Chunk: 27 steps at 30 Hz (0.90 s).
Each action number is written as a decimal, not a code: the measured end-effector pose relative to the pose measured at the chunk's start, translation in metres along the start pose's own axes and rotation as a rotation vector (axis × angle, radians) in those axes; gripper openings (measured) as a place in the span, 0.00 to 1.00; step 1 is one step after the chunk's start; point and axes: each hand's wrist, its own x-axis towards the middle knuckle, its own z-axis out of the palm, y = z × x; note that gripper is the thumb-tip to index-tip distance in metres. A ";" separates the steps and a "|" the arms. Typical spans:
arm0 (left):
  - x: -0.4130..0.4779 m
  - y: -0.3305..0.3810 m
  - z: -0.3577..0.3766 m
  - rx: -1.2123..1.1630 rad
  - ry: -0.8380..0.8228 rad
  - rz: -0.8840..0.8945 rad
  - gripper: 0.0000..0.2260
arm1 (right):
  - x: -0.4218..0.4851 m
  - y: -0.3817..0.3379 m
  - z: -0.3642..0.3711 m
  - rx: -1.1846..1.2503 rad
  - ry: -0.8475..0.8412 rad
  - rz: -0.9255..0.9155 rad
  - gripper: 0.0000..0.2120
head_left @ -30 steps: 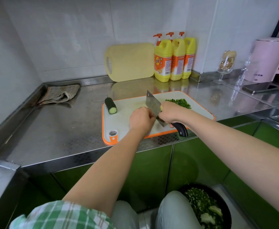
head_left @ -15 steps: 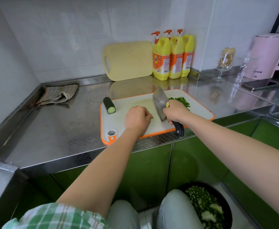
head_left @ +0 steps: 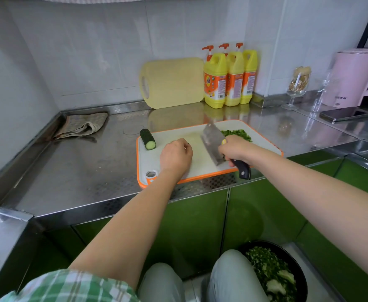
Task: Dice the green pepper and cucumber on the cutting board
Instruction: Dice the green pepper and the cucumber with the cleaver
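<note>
I see the bumpy, dark cucumber stub [head_left: 148,139], pale cut face showing, at the far-left corner of the cutting board [head_left: 202,163], and diced green pepper [head_left: 237,134] at far right. My right hand [head_left: 235,149] grips the cleaver [head_left: 211,140]. My left hand [head_left: 176,156] sits curled on the board, and I cannot tell if it holds anything.

I see a white board [head_left: 152,158] rimmed in orange, a dark green cucumber [head_left: 147,139] with a pale cut face, bright green dice [head_left: 236,134], a black knife handle [head_left: 243,170], yellow bottles [head_left: 215,68] with orange labels, a pink kettle [head_left: 353,79], and a green-and-white plaid sleeve [head_left: 69,288].

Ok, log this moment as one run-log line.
right hand grips cleaver over board | left hand curled on board | cucumber at left corner | diced greens behind
</note>
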 end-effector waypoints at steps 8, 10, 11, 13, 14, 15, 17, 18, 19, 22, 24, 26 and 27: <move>0.004 0.010 -0.010 -0.194 -0.060 -0.037 0.13 | -0.012 -0.012 -0.004 0.018 0.112 -0.112 0.12; 0.004 0.020 -0.016 -0.509 -0.156 -0.146 0.19 | -0.023 -0.027 0.008 -0.118 0.165 -0.215 0.15; 0.004 0.025 -0.019 -0.648 -0.209 -0.213 0.22 | -0.027 -0.034 0.013 -0.199 0.186 -0.252 0.15; 0.007 0.030 -0.024 -0.762 -0.258 -0.312 0.24 | -0.031 -0.042 0.026 -0.368 0.202 -0.318 0.11; 0.010 0.028 -0.024 -0.756 -0.246 -0.339 0.21 | -0.031 -0.042 0.032 -0.438 0.192 -0.354 0.10; 0.011 0.025 -0.025 -0.737 -0.218 -0.348 0.16 | -0.031 -0.041 0.037 -0.477 0.173 -0.396 0.09; 0.013 0.015 -0.025 -0.714 -0.170 -0.378 0.11 | -0.028 -0.035 0.043 -0.485 0.116 -0.489 0.12; 0.013 0.010 -0.025 -0.730 -0.151 -0.404 0.12 | -0.027 -0.033 0.044 -0.457 0.088 -0.525 0.14; 0.013 0.008 -0.027 -0.771 -0.138 -0.433 0.12 | -0.026 -0.033 0.043 -0.395 0.072 -0.544 0.16; 0.013 0.002 -0.028 -0.920 -0.100 -0.528 0.12 | -0.018 -0.029 0.037 -0.160 0.166 -0.537 0.14; 0.014 -0.002 -0.029 -0.933 -0.067 -0.568 0.11 | -0.009 -0.023 0.033 -0.114 0.260 -0.511 0.12; 0.012 -0.007 -0.031 -0.946 -0.070 -0.600 0.09 | -0.004 -0.018 0.032 -0.083 0.244 -0.472 0.15; 0.010 -0.008 -0.032 -0.968 -0.080 -0.618 0.08 | -0.002 -0.016 0.033 -0.046 0.203 -0.462 0.17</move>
